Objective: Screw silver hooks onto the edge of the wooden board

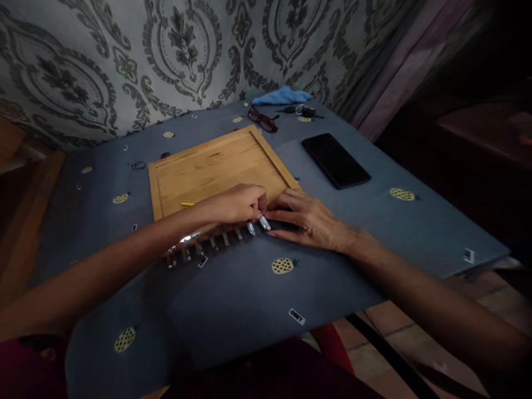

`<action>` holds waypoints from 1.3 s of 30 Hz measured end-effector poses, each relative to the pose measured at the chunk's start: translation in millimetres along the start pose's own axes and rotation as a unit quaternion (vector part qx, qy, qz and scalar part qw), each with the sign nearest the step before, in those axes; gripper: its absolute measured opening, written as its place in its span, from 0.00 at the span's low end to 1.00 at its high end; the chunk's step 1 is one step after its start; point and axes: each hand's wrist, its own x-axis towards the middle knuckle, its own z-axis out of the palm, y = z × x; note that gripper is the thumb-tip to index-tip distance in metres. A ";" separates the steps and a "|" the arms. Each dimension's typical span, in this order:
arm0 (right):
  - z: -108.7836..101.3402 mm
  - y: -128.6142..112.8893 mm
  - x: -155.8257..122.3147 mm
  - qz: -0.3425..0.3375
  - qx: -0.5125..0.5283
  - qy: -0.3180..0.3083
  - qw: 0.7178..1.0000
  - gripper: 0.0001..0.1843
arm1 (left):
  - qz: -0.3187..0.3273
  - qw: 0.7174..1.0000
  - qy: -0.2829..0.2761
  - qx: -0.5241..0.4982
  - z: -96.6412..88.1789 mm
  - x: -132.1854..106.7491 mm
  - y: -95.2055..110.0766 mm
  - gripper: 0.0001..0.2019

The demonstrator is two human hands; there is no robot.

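A wooden board with a raised rim lies on the table. Along its near edge runs a hook rail with several shiny metal hooks pointing toward me. My left hand reaches across the board, thumb and fingers pinched together at the rail's right end; what is between them is too small to make out. From the right, my right hand meets it, its bent fingers and thumb around the rail's end by the last metal hook. A thin yellow strip lies on the board beside my left forearm.
A black phone lies right of the board. Behind are dark glasses, keys and a blue cloth. A small metal ring sits to the left. The table has a pineapple-print cover and meets a patterned wall.
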 end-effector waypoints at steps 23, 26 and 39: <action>-0.5 -0.4 0.1 0.001 0.011 0.002 1.000 0.18 | 0.049 0.996 0.079 0.017 5.5 4.3 -14.6 0.05; -1.1 -0.8 0.4 0.002 0.010 0.001 1.000 0.18 | 0.049 0.993 0.102 0.015 5.3 0.8 -15.1 0.04; -1.0 -0.2 -0.5 0.016 0.010 -0.014 1.000 0.22 | 0.032 0.960 0.273 0.049 20.3 -63.2 1.9 0.07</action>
